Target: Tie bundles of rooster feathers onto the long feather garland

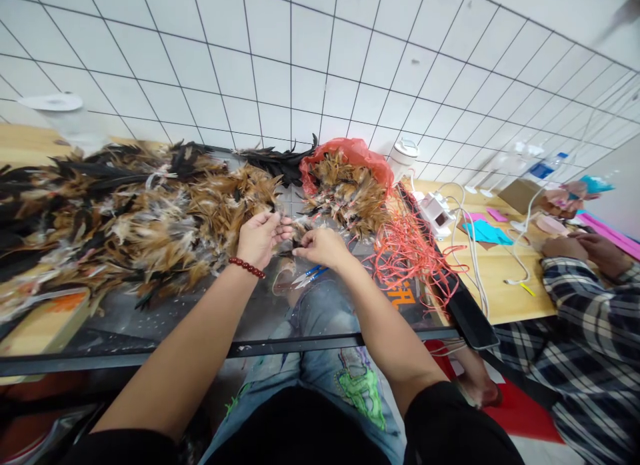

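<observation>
My left hand [263, 237], a red bead bracelet at its wrist, has its thumb and index finger pinched together and the other fingers loosely stretched. What it pinches is too small to make out. Close beside it, my right hand [323, 246] is closed, with a small, dark, wispy feather [299, 230] at its fingertips. A large heap of brown and black feathers [150, 225] spreads left of my hands. Behind my right hand, more brown feathers [345, 191] spill from a red plastic bag [373, 155]. Blue-handled snips [311, 276] lie just below my hands on the glass tabletop [200, 325].
Tangled red string [413, 255] lies right of my hands, beside a dark phone-like slab [473, 318] and white cables. A white lidded container [404, 155] stands at the back. At right, another person's hands [575, 248] rest near blue paper pieces [487, 231].
</observation>
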